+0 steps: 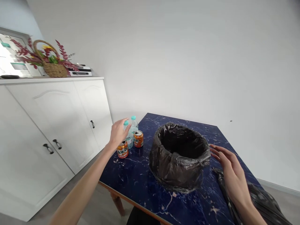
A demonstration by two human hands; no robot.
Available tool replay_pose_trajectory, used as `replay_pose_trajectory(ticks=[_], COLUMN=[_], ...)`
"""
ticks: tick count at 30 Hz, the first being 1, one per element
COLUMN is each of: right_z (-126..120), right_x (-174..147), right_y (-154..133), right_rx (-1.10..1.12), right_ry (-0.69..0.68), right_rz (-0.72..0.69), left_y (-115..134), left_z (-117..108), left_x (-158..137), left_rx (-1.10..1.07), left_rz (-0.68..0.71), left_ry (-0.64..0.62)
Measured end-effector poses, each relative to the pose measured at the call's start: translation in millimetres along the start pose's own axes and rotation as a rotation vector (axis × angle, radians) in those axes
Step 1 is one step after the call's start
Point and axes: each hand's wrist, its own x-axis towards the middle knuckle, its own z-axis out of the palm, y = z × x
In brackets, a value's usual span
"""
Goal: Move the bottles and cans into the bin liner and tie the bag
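- On the dark blue marble-patterned desk (140,184), your left hand (119,132) reaches over the far left corner, fingers loosely curled and open, closing on nothing yet; it sits right at the clear plastic water bottle with the turquoise cap (127,134).
- Beside that bottle stand a second clear bottle with a turquoise cap (134,124) and two orange drink cans: the near can (122,149) just under your wrist, the far can (138,138) to its right. All four stand upright and crowded together.
- To grip well, wrap the bottle's body rather than its cap, and lift straight up so your wrist does not knock the near can.
- Your right hand (231,167) is spread flat, fingers apart, hovering just beside the round bin lined with a black plastic bag (179,153); it holds nothing.
- Keep that hand near the rim to steady the bin, whose mouth is open.
- A loose black plastic bag (264,200) lies crumpled under your right forearm.
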Motion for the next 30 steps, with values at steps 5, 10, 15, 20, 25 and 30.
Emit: replay_pose_trajectory(ticks=[5,10,15,20,25,30], right_z=[-8,-23,-37,-26,20,67], right_x=[-3,-6,-8,-14,-13,3], right_y=[10,2,-16,-72,-162,-213], right_rx=[-0.030,-0.080,-0.134,-0.193,-0.382,-0.409], right_ry=[-0.001,0.005,0.050,0.059,-0.177,-0.270], right_rz=[0.052,0.068,-0.025,-0.369,-0.831,-1.000], left_y=[-3,-1,15,80,188,254], left_z=[1,-10,-51,-106,-150,-168], left_x=[-4,0,10,15,10,9], left_rx=[0.014,-0.006,-0.027,-0.173,-0.467,-0.607], left_rz=[-0.039,-0.077,-0.031,0.269,0.474,0.524], left_ry=[-0.012,0.057,0.220,0.593,0.547,0.295])
